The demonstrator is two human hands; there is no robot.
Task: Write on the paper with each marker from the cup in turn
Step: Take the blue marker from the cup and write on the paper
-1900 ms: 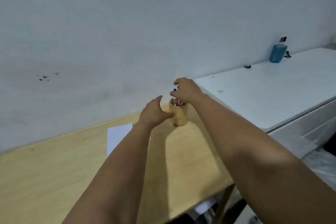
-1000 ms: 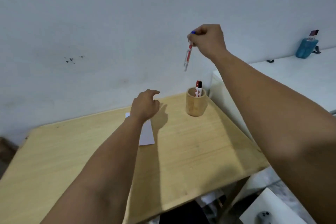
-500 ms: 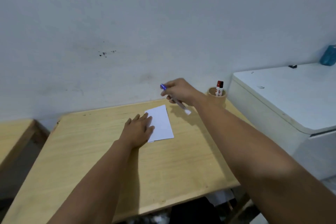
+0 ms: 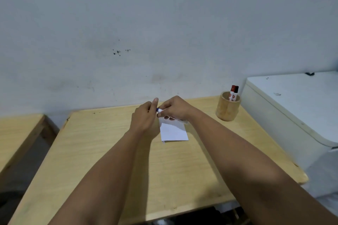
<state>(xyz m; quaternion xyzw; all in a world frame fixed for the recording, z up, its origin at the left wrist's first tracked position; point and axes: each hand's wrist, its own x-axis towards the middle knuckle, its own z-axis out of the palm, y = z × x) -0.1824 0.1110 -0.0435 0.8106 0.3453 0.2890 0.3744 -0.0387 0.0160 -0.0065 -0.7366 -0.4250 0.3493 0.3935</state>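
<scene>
Blue shows at the one visible end of the marker (image 4: 159, 110), a short white stub with a blue cap peeking out between the two hands. The right hand (image 4: 175, 108) is curled around the marker's barrel, whose printed white body shows again under the palm. The left hand (image 4: 145, 118) has its thumb and fingers pinched on the blue-capped end; whether the cap is seated or partly off I cannot tell, since the fingers cover the joint.

Both hands hover over the far edge of the paper (image 4: 173, 131), a small white sheet lying flat on the wooden table (image 4: 109, 151). Its far end is hidden under the hands — no writing shows on the part that is visible.

To the right of the paper and farther back, near the table's far right corner, stands the wooden cup (image 4: 227, 108), well apart from the hands. Two markers (image 4: 233, 93) stand upright in it, side by side, one with a red cap and one with a black cap.

Right of the cup, past the table's edge, sits a white cabinet (image 4: 301, 107). Left of the paper, across a gap, is a second wooden table (image 4: 16, 133). A pale wall (image 4: 164, 33) with a few dark specks runs behind everything.
</scene>
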